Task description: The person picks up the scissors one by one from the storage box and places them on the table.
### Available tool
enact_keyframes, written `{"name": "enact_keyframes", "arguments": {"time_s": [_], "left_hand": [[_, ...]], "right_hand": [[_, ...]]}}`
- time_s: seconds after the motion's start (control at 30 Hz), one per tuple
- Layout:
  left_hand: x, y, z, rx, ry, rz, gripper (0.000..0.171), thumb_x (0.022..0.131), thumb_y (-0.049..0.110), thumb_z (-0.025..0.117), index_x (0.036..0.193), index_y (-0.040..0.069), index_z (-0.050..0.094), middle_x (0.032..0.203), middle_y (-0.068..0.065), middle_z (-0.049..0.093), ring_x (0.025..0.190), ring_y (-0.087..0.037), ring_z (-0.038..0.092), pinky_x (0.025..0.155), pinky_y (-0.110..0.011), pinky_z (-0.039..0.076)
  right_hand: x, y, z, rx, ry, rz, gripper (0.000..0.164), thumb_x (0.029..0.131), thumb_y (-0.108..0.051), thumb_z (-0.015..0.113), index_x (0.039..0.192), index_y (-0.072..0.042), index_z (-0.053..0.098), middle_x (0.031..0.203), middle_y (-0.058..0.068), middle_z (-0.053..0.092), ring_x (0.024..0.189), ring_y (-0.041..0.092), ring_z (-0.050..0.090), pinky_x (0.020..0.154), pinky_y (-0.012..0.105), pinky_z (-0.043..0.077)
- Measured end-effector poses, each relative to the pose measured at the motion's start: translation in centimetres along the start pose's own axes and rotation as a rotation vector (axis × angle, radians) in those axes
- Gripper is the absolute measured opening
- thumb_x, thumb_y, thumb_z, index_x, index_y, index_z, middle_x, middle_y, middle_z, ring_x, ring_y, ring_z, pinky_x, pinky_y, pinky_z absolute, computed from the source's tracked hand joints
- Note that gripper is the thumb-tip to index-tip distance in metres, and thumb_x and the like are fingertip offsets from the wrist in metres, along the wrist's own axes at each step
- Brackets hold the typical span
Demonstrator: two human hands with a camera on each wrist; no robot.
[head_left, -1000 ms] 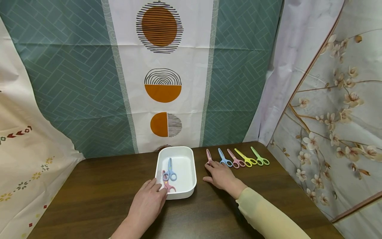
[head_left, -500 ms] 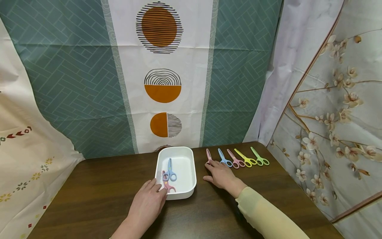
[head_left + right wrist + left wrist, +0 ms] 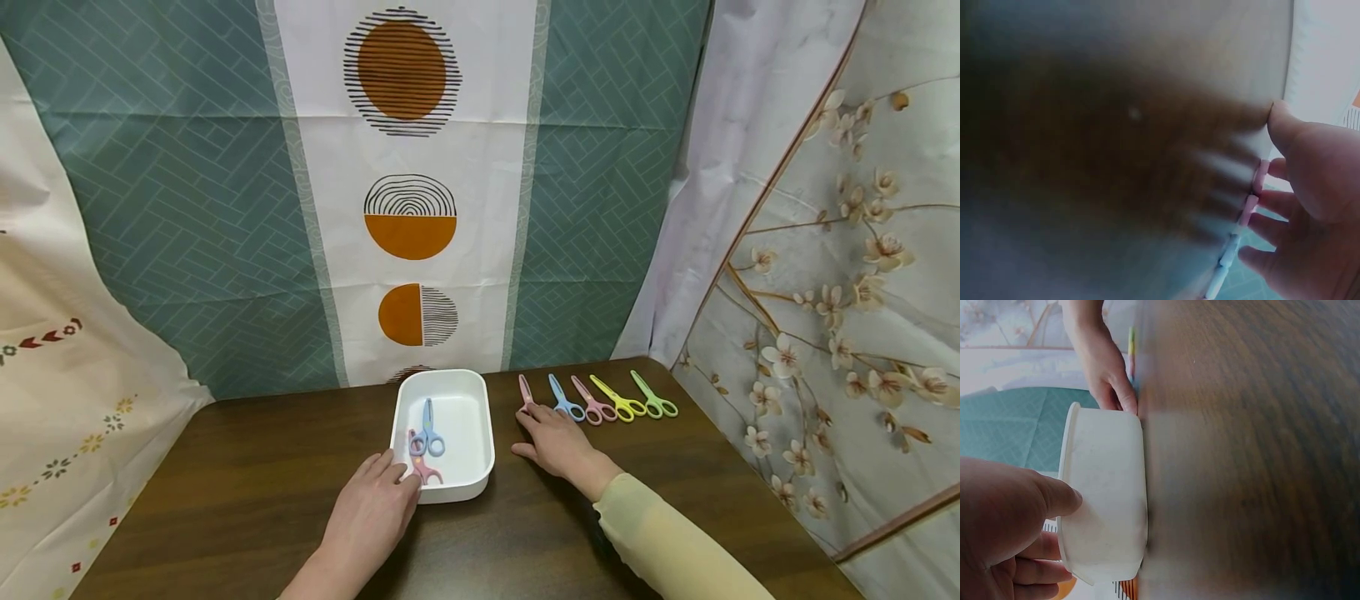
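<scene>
While gripping white tray (image 3: 468, 433) at its seven-o'clock corner with curled left hand (image 3: 375, 507), touched pink scissors (image 3: 524, 390), at tray's two o'clock, with spread right hand (image 3: 558, 443), grasping nothing. Seemed light, stiff, slick; probably best taken by loops. Pointed tip-first near twelve, lay lengthwise roughly twelve-to-six.

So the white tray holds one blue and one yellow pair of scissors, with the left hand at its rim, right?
No: the head view shows pink scissors, not yellow, with the blue scissors in the white tray; the left hand is at its rim.
</scene>
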State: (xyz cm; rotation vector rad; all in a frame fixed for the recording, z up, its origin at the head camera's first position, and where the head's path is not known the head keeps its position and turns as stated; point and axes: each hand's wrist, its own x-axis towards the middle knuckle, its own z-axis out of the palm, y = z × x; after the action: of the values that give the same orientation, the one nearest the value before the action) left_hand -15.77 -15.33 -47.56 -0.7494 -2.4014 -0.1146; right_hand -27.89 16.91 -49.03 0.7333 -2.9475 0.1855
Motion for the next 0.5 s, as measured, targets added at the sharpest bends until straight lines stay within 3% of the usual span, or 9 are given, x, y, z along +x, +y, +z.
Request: {"name": "enact_keyframes", "arguments": {"time_s": [0.5], "left_hand": [[0.01, 0.03, 0.2, 0.014, -0.027, -0.013, 0.019, 0.084, 0.013, 0.093, 0.093, 0.011, 0.077, 0.097, -0.012, 0.08, 0.111, -0.042, 0.075, 0.107, -0.054, 0.059]], "right_hand": [[-0.75, -0.29, -0.07, -0.003, 0.047, 0.005, 0.063, 0.108, -0.042, 0.071, 0.155, -0.002, 0.06, 0.166, 0.024, 0.049, 0.153, 0.047, 0.047, 0.123, 0.067, 0.041]]}}
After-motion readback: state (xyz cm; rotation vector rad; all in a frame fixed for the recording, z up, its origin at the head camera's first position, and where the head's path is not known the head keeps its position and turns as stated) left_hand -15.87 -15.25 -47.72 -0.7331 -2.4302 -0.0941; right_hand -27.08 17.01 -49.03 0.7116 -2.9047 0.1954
